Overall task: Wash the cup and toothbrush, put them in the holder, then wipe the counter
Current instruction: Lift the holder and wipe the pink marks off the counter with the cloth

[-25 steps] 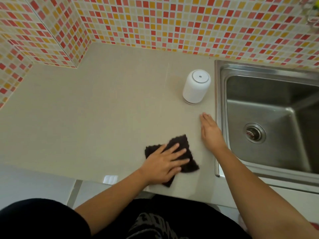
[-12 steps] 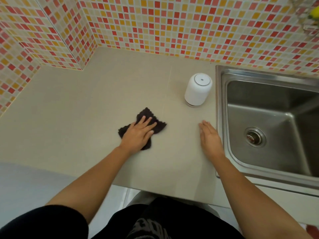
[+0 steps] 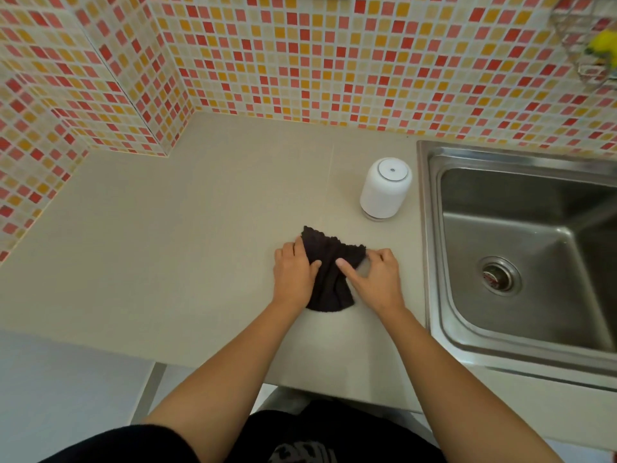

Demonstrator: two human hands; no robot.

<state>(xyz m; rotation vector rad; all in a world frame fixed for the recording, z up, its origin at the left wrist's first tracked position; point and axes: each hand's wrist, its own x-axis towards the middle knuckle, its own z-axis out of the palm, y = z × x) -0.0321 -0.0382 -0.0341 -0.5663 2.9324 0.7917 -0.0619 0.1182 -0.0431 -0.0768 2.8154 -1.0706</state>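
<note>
Head view: we pinch the dark cloth [image 3: 329, 279] from both sides, left hand [image 3: 293, 279] and right hand [image 3: 377, 282] each gripping a fold, bunching it for wiping the counter [image 3: 167, 245], between its front edge and the white upturned cup [image 3: 385, 188] beside the sink [image 3: 430, 248].

Right hand [image 3: 377, 279] now off the counter [image 3: 167, 262] onto the cloth [image 3: 329, 275] (bunched, nearer the sink [image 3: 430, 228]) beside the left hand [image 3: 293, 275].
</note>
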